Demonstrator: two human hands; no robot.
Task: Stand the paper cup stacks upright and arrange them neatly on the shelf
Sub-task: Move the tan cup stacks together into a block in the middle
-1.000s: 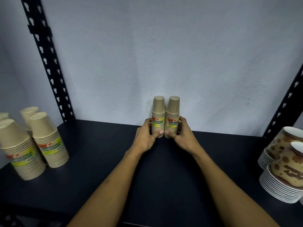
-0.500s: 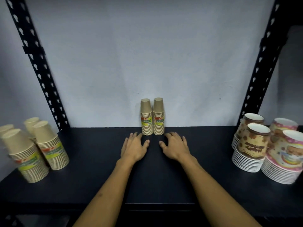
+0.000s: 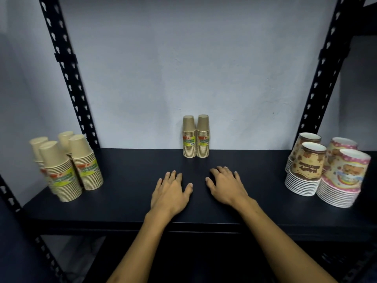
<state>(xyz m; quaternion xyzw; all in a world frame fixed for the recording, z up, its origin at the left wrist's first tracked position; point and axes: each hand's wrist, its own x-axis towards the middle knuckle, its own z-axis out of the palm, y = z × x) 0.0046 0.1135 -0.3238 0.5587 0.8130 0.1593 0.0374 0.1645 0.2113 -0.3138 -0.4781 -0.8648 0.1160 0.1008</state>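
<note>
Paper cup stacks [image 3: 195,136] are seen upright, side by side at the back of the shelf [image 3: 130,203]. They are judged light, crushable and easily toppled; a low grip is advised. The left hand [image 3: 170,193] and right hand [image 3: 226,186] are spread, empty, perhaps resting.
</note>
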